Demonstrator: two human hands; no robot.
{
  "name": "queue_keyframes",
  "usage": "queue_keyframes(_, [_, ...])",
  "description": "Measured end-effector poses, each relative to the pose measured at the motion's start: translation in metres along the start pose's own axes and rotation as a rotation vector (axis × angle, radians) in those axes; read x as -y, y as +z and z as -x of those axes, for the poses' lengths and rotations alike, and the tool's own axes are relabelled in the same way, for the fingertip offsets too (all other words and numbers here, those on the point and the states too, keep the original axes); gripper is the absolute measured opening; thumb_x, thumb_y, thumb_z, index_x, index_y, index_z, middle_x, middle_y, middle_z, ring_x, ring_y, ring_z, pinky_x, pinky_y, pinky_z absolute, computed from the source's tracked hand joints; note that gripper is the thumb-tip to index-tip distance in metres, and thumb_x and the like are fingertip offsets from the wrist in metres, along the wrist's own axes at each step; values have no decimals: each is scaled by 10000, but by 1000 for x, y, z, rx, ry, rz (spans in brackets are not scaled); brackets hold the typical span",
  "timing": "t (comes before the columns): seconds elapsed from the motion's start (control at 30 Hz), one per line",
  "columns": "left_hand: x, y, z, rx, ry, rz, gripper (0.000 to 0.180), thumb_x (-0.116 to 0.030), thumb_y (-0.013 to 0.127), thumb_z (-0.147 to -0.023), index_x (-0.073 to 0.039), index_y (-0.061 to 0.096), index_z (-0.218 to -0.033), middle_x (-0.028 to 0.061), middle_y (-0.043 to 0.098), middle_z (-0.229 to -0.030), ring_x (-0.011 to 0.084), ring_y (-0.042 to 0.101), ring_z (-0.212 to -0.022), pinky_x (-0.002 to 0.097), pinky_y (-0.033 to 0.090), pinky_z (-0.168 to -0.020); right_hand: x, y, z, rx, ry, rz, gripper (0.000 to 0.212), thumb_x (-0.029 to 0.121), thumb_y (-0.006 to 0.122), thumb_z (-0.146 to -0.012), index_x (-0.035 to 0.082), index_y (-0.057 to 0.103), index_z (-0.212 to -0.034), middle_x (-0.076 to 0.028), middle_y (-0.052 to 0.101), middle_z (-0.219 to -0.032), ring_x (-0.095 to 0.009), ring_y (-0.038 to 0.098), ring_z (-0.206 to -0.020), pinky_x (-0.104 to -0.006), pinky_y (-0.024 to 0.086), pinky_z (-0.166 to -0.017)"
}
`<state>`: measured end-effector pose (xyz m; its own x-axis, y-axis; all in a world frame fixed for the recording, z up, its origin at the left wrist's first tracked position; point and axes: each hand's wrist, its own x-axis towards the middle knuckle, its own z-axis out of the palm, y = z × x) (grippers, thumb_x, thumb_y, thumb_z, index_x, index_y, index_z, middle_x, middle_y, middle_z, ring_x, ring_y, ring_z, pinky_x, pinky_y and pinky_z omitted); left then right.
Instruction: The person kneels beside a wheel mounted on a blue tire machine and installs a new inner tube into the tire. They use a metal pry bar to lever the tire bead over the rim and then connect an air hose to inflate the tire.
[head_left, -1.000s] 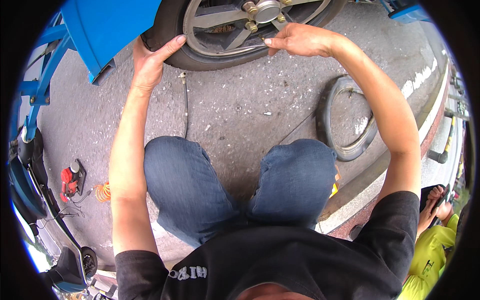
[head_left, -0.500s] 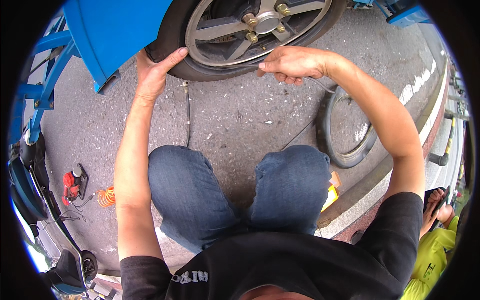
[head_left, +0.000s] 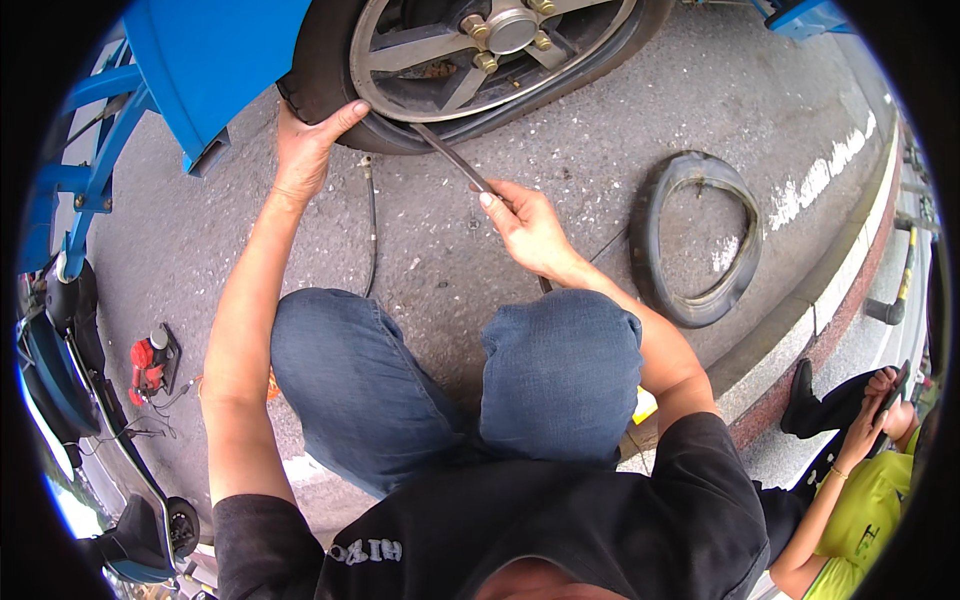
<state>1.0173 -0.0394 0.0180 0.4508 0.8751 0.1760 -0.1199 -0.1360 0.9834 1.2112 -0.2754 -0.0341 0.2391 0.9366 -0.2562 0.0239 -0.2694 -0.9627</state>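
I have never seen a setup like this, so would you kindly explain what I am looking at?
There is no robot here: you see a person's bare hands, filmed from the left of two head-worn fisheye cameras looking down, so straight edges bend. The left hand is on the tyre of a spoked wheel, partly hidden behind it, with the thumb in front. The right hand holds a metal bar whose far end reaches where tyre and rim meet. On the grey pavement lie a loose black rubber ring, a thin hose and, at the left, a red device. At the lower right is another person in yellow-green.
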Motion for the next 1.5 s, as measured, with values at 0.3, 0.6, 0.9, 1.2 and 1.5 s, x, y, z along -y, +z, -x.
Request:
queue_keyframes(0.3, [24,12,16,-28,-44,-183,568,-98,929,-759,15,642,-1236,91,728,-1183,177,681,-1090,331,547,-994,-76,74,-3,-270,-182,-110,327,133,595,-1065,-9,616,-1359,44,571,-801,-43,489,-718,-246,428,-619])
queue_keyframes(0.6, [15,0,3,-44,11,-408,792,-208,983,-689,28,567,-1320,120,698,-1258,195,674,-1113,336,562,-967,-92,130,-38,-102,-152,35,239,283,492,-1106,48,502,-1063,-62,592,-681,-175,593,-554,-348,502,-534])
queue_keyframes(0.9, [-35,-1,-20,-55,119,-84,823,-255,970,-728,55,542,-1359,163,632,-1317,249,624,-1209,372,504,-1073,-26,104,-22,374,-12,-345,301,334,445,-1123,46,485,-1046,-58,612,-764,-159,640,-637,-321,547,-605])
queue_keyframes(1.2, [-26,-2,-29,-88,98,51,643,-65,915,-777,22,604,-1333,143,662,-1286,239,652,-1151,372,548,-1014,-54,127,-54,428,-65,-292,227,274,445,-1127,53,480,-1091,-49,622,-841,-154,661,-776,-330,576,-725])
queue_keyframes(1.5, [-45,3,-28,-65,69,9,613,-117,917,-789,34,622,-1306,162,669,-1276,246,649,-1165,372,536,-1015,-58,-23,-7,30,-134,632,321,353,568,-1061,49,581,-1161,-204,666,-918,-404,656,-800,-482,528,-756])
